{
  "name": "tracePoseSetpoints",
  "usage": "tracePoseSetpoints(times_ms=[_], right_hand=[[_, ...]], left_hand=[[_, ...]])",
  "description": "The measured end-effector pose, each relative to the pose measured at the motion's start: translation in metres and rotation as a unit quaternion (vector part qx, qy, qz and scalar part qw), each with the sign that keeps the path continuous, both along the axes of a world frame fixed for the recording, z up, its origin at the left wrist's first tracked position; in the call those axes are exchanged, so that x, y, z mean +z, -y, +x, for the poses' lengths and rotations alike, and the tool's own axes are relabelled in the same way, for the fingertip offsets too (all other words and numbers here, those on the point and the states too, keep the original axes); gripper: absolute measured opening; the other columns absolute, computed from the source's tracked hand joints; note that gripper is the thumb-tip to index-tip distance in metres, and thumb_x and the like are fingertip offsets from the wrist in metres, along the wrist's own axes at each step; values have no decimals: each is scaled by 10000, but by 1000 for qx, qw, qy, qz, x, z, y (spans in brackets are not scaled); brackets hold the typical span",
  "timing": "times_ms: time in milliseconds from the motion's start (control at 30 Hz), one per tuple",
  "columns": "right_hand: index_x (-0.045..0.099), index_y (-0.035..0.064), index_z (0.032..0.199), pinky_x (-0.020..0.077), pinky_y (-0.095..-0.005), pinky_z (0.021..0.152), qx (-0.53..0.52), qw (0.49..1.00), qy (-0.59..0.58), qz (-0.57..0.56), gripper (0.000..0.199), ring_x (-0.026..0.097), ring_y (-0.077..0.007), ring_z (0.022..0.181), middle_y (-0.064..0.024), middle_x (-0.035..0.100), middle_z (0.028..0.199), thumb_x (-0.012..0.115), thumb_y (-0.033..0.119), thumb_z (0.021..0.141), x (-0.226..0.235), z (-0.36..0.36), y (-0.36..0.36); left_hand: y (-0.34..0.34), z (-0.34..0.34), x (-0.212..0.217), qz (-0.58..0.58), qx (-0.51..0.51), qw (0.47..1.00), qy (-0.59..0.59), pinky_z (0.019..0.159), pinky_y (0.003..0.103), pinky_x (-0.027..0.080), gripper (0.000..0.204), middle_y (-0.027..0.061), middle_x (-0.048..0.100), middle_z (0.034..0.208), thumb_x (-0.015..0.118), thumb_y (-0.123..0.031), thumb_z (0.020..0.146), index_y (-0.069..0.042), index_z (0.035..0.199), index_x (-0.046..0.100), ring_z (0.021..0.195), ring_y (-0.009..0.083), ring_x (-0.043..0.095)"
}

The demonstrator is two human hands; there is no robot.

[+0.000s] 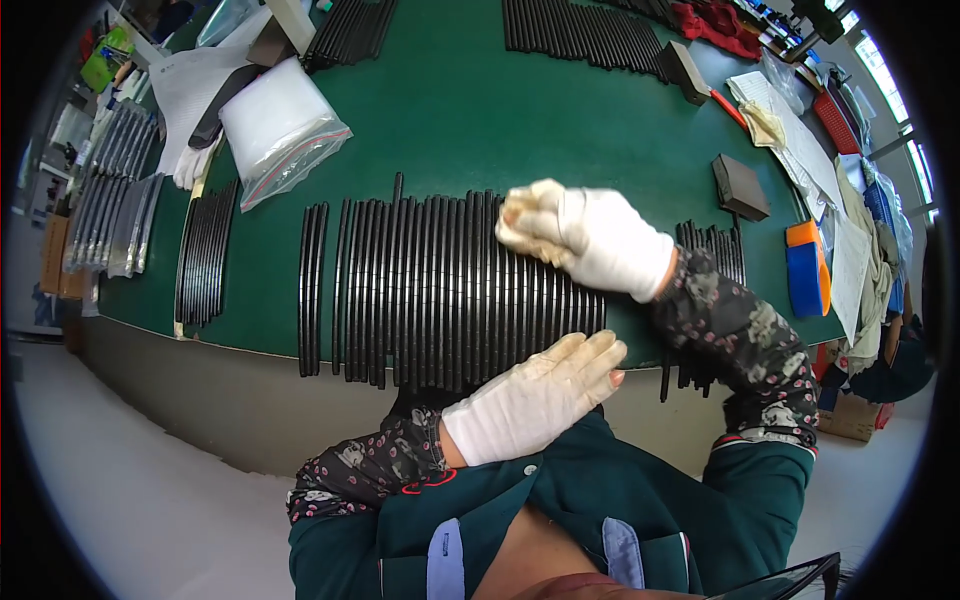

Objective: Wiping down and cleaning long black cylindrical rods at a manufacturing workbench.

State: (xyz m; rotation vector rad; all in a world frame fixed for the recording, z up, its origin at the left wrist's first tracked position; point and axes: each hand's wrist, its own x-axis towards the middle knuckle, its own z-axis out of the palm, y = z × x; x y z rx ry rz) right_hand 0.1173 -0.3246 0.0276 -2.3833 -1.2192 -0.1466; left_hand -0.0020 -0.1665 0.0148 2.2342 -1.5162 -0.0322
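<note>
A row of slim black rods (430,290) lies side by side near the table's front edge, their lower ends jutting past it. One rod sticks up above the rest at the row's far side. Flat across the near ends at the right rests my left hand (540,395), in a white glove with a bare thumb tip, fingers stretched out. My right hand (600,235), gloved too, is over the far ends at the right. Its fingers are bent around what looks like a cream cloth (535,245), mostly hidden beneath them, pressed against the rods.
More black rods (208,255) lie left, with others (715,255) right, partly behind my right sleeve. Rod bundles (580,35) line the far side beside a dark block (683,72). Another block (740,187) and blue-orange tape rolls (806,270) sit right. A plastic bag (280,125) lies far left.
</note>
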Motion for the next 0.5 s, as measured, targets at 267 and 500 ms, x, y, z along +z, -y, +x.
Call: tracePoseSetpoints(times_ms=[267, 500], right_hand=[[658, 156, 1065, 560, -315, 693, 8, 997, 63, 34, 223, 663, -237, 870, -54, 648, 1072, 652, 192, 846, -8, 11, -8], [649, 113, 963, 561, -296, 641, 130, 974, -180, 52, 158, 659, -189, 847, -36, 641, 1002, 595, 253, 914, -4, -50, -21]], left_hand=[[5, -1, -2, -29, 3, 999, -18, 888, 339, 490, 449, 147, 495, 1300, 598, -149, 829, -22, 1249, 504, 1092, 294, 550], [10, -10, -27, -76, 46, 990, -113, 915, 336, 475, 464, 167, 471, 1313, 600, -131, 808, -8, 1245, 504, 1125, 324, 515]])
